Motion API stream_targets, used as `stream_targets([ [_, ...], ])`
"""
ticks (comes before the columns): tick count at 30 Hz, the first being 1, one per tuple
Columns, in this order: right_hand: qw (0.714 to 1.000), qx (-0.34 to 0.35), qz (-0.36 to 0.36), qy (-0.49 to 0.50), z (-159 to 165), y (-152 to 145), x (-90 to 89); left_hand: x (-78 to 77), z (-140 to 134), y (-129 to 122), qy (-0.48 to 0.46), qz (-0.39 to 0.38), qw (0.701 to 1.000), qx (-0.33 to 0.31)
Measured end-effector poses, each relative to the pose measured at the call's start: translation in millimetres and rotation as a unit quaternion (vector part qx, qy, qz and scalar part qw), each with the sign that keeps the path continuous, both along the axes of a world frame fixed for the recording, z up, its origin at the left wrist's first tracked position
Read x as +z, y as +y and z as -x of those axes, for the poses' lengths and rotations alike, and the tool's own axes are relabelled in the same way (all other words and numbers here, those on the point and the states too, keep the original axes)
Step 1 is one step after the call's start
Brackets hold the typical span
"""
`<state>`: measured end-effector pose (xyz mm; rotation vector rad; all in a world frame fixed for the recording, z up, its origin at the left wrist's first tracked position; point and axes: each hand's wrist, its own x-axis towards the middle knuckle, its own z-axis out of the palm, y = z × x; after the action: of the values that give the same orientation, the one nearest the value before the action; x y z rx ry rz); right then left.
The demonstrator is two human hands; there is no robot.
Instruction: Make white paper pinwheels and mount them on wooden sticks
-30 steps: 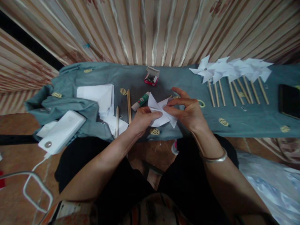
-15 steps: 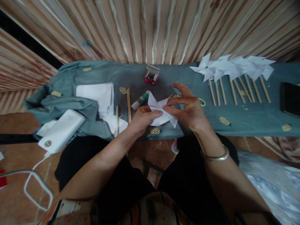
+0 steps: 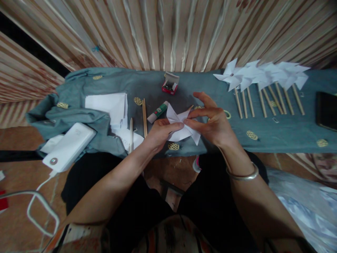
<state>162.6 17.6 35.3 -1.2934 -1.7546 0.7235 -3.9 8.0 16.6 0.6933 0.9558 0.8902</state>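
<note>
A white paper pinwheel [image 3: 183, 133] is held in front of me, its blades folded toward the centre. My left hand [image 3: 160, 133] grips it from the left, thumb pressed on top near the middle. With thumb and index finger, my right hand [image 3: 210, 121] pinches the pinwheel by its centre; the other fingers are raised. Whether a pin sits between those fingertips is hidden. Just behind my left hand lies a glue stick [image 3: 158, 111]. An open red and white box [image 3: 170, 84] of small dark metal pieces stands farther back.
Several finished pinwheels [image 3: 231, 75] on wooden sticks lie at the back right, near a dark phone [image 3: 326, 110]. Leftward are loose sticks [image 3: 144, 117], a white pencil-like tool [image 3: 131, 135], stacked paper [image 3: 105, 105] and a cabled white power bank [image 3: 70, 146]. A striped curtain [image 3: 168, 35] hangs behind.
Almost nothing differs. My left thumb has edged slightly toward the pinwheel's centre, while both hands keep their hold.
</note>
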Motion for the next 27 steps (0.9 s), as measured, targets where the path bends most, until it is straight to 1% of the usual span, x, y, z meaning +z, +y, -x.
stream_targets([
  [6,1.0,0.0,0.003,-0.007,2.2,-1.7,1.7,-2.2,-0.4,-0.6,0.022,0.002,1.0,0.014],
  [9,1.0,-0.013,0.003,0.024,-2.5,-0.5,4.4,-3.3,0.1,1.3,0.025,-0.004,0.999,0.039],
  [11,0.998,-0.043,-0.007,0.055,-11.0,2.8,5.0,-3.1,1.7,3.8,0.037,-0.005,0.997,0.061],
  [14,0.99,-0.113,-0.03,0.078,-30.6,9.8,0.8,-0.5,7.2,9.5,0.064,-0.01,0.993,0.099],
  [16,0.985,-0.157,-0.036,0.058,-44.7,13.5,-5.3,2.6,12.6,14.1,0.077,-0.02,0.988,0.133],
  [18,0.983,-0.18,-0.021,0.012,-56.0,15.1,-13.0,6.2,18.1,18.8,0.086,-0.032,0.982,0.167],
  [20,0.983,-0.179,0.004,-0.045,-61.4,15.2,-21.1,9.5,22.8,22.7,0.088,-0.04,0.977,0.188],
  [22,0.982,-0.162,0.029,-0.097,-59.7,15.2,-28.2,11.9,25.8,25.1,0.093,-0.046,0.974,0.199],
  [25,0.983,-0.102,0.042,-0.148,-46.7,17.6,-35.3,12.5,27.0,26.1,0.108,-0.05,0.972,0.203],
  [27,0.98,-0.08,0.045,-0.177,-36.4,20.8,-37.8,11.3,26.6,25.6,0.112,-0.053,0.973,0.196],
])
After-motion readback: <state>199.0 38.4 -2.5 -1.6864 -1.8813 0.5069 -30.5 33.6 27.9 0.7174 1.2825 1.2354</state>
